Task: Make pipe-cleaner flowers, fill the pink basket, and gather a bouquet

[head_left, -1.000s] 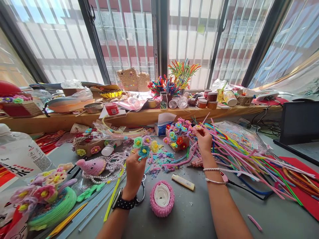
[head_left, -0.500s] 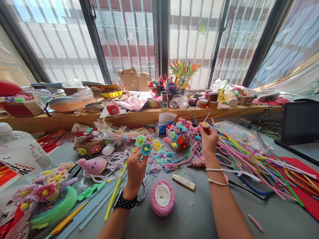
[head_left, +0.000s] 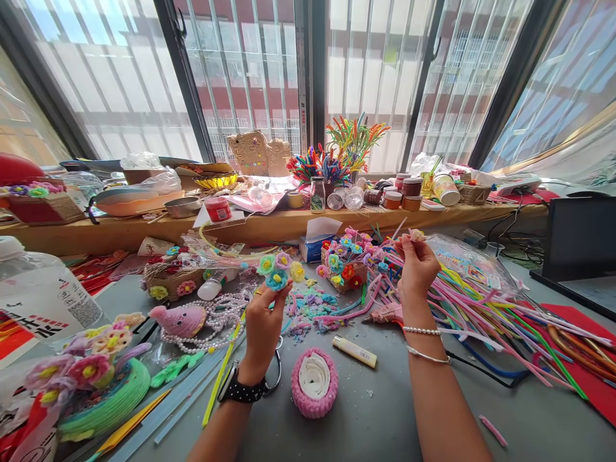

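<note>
My left hand (head_left: 264, 317) pinches a small bunch of fuzzy pipe-cleaner flowers (head_left: 276, 278), in teal, green, lilac and yellow, by its lower end. To the right, my right hand (head_left: 418, 264) is closed on a single pale peach flower (head_left: 417, 235), raised above the pipe cleaners. Between my forearms a pink fuzzy round pot (head_left: 314, 401) with white rolled filling stands on the grey table. A pale yellow tube-like stick (head_left: 355, 351) lies behind it. Beyond my hands is a basket of colourful flowers (head_left: 344, 263).
Loose pipe cleaners (head_left: 486, 314) spread across the right. A glue gun (head_left: 385, 314) lies beside my right wrist. Bead strings (head_left: 231, 314), a pink crocheted figure (head_left: 180, 321) and clear glue sticks (head_left: 187, 391) are on the left. Jars (head_left: 411, 192) line the sill; a laptop (head_left: 582, 244) stands far right.
My right hand has moved right and slightly outward with the peach flower, away from the flower basket. The bunch in my left hand has turned and shifted slightly left and up.
</note>
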`<state>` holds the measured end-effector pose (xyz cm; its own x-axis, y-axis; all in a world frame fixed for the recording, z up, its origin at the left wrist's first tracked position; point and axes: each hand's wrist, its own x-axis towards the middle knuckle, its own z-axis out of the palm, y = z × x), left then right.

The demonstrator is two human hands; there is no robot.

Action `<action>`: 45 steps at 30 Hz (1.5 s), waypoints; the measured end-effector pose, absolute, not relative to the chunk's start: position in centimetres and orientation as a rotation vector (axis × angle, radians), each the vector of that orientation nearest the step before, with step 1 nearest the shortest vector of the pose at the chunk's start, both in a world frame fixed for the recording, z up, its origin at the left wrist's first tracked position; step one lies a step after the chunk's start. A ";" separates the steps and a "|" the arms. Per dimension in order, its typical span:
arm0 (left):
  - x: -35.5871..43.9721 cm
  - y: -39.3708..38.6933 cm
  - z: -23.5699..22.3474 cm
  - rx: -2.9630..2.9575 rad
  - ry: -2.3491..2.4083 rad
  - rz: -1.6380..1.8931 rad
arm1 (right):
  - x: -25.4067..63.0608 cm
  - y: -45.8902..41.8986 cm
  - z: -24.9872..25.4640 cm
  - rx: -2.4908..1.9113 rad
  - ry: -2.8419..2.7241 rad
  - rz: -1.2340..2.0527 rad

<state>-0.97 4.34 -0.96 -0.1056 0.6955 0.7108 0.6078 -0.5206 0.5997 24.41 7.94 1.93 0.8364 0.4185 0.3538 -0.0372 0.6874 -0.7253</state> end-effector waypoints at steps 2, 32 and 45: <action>-0.9 4.3 -0.9 2.024 1.497 1.707 | 24.6 7.8 2.1 -0.774 -0.506 0.233; -0.7 3.3 0.5 2.150 1.137 1.763 | 13.8 3.7 4.5 -0.658 -1.597 0.701; -0.5 2.9 0.7 2.229 1.176 1.702 | 13.5 3.7 4.0 -0.612 -1.511 0.866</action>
